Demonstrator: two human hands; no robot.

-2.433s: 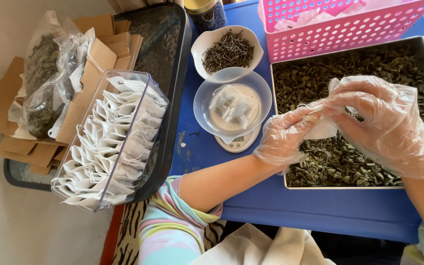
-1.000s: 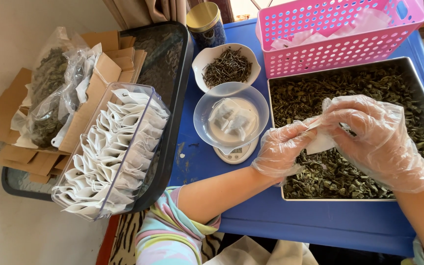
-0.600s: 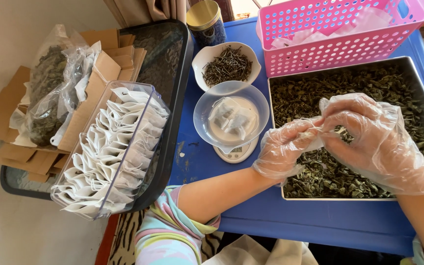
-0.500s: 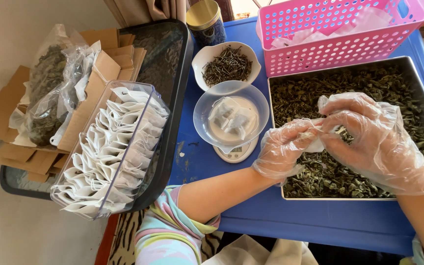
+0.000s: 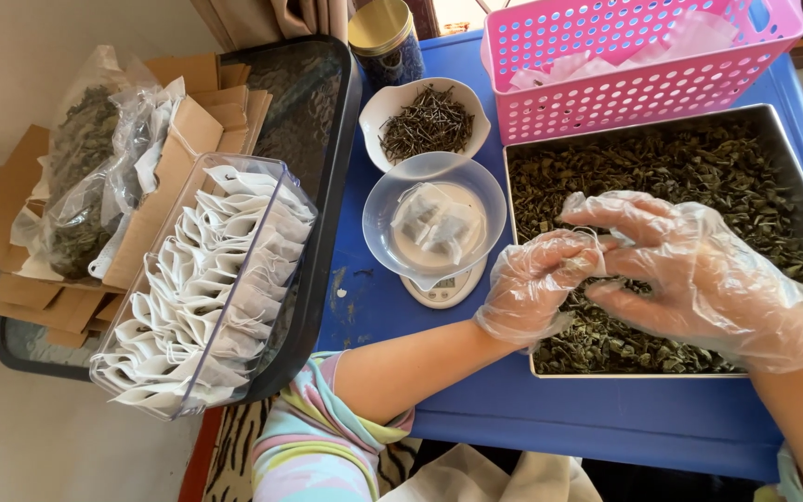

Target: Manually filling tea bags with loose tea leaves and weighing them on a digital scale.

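Small white tea sachet (image 5: 589, 263), mostly hidden, pinched between gloved left hand (image 5: 536, 288) and gloved right hand (image 5: 699, 279), held just above the metal tray (image 5: 796, 186). Tray holds a loose dark green dried-leaf bed (image 5: 671, 167), spread flat, filling it edge to edge.

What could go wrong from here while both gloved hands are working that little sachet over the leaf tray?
1. The left hand and right hand pinch a small white sachet through loose plastic gloves; it may slip into the dried leaves.
2. The left forearm lies close to the clear bowl perched on the small scale; a nudge could tip it.
3. The clear bin of filled sachets overhangs the black tray and might slide.
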